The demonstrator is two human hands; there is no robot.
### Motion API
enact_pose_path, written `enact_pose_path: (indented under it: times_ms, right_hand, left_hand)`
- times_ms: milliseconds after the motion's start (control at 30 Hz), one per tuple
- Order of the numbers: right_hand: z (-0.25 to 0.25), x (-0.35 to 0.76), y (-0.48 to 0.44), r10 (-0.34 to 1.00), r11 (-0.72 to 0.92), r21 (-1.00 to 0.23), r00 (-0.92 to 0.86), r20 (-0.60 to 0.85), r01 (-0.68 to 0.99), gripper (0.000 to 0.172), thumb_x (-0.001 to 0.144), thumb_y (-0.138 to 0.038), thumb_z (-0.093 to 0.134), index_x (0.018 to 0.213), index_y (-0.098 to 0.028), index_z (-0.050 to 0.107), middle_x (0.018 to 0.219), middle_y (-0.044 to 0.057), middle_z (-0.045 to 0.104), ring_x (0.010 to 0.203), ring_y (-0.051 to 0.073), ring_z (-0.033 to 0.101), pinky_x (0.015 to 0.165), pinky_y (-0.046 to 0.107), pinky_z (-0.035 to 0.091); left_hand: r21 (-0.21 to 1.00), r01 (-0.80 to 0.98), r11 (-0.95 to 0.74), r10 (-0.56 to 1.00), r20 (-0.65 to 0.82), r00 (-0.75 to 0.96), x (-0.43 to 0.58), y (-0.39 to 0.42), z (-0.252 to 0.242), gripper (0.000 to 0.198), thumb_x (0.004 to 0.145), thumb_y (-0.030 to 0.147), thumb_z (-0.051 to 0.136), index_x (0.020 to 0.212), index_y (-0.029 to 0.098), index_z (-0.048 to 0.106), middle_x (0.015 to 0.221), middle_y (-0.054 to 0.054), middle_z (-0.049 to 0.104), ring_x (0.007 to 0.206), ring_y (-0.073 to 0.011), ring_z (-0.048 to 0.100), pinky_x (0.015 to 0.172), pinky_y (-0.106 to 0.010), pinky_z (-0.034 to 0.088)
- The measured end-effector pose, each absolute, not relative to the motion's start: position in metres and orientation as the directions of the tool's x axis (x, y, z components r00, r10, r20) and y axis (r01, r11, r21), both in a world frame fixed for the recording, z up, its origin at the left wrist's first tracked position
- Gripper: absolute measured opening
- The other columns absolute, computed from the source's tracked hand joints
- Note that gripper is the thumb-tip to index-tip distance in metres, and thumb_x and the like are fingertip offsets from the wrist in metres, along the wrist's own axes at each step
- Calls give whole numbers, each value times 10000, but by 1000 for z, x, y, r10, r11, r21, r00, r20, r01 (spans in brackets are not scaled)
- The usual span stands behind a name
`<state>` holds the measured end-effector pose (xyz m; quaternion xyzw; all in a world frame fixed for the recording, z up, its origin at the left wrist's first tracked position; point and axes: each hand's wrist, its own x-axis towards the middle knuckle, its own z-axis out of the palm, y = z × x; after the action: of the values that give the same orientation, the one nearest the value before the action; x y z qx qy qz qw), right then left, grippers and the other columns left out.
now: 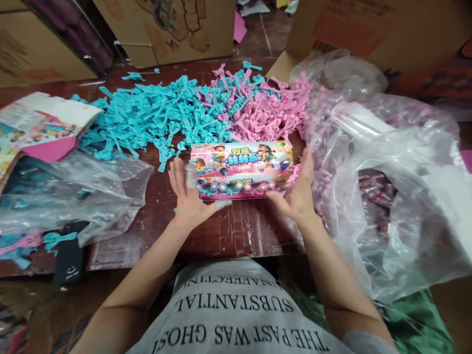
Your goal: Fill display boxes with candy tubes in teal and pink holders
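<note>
A colourful printed display box (243, 160) with Chinese lettering lies lengthwise before me on the dark red table (236, 231). Along its near side runs a row of small round blue and pink pieces (239, 187). My left hand (190, 199) is at the left end with fingers stretched up and thumb apart; whitish tape wraps the thumb and a finger. At the opposite end is my right hand (298, 194), fingers extended, its thumb by the near right corner. Whether either palm presses the box cannot be made out. Behind it spread heaps of blue plastic pieces (147, 113) and pink ones (265, 110).
A large clear plastic bag (409, 172) holding pink-wrapped items covers the right side. On the left are another clear bag (118, 191), printed card (44, 123) and a black object (70, 260). Cardboard boxes (177, 29) stand along the back.
</note>
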<state>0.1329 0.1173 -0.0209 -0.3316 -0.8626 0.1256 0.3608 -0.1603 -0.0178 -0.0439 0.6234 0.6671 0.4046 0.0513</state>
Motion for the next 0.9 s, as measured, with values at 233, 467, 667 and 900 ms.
enact_pose_path:
  times_ms: [233,467,667,900]
  right_hand:
    - [24,86,119,516,850,-53,-811,275,524,843,971,-762,556,1683,-379,318,1753,75,361,1608,407,343,1328,711,166]
    - [40,89,112,495,851,119,-857,142,511,781,1032,-762,364,1664,-304,382,1732,89,397,1598,360,379,1303,651,281]
    - [31,75,151,419,890,87,-879,229,447,776,1078,-698,216,1647,-227,452,1724,141,397,1590,413,377,1280,734,240]
    - [43,64,161,449,884,-195,-887,108,424,780,1078,-716,199,1741,-306,191,1791,68,262,1663,264,251,1328,566,286]
  left_hand:
    - [157,966,-207,902,412,127,-149,11,-7,631,922,571,750,1439,230,628,1729,-101,408,1615,-357,367,1382,-584,145]
    - [9,982,-190,858,487,162,-145,5,-15,710,920,568,723,1495,165,613,1629,-114,552,1508,-325,526,1297,-475,368]
    - [-44,983,-180,876,448,181,-140,21,-18,640,938,558,683,1450,176,667,1673,-95,499,1548,-328,475,1315,-471,351]
    - [-36,976,-216,832,516,203,-152,7,-14,674,982,540,663,1522,146,580,1627,-163,538,1501,-362,533,1218,-521,445]
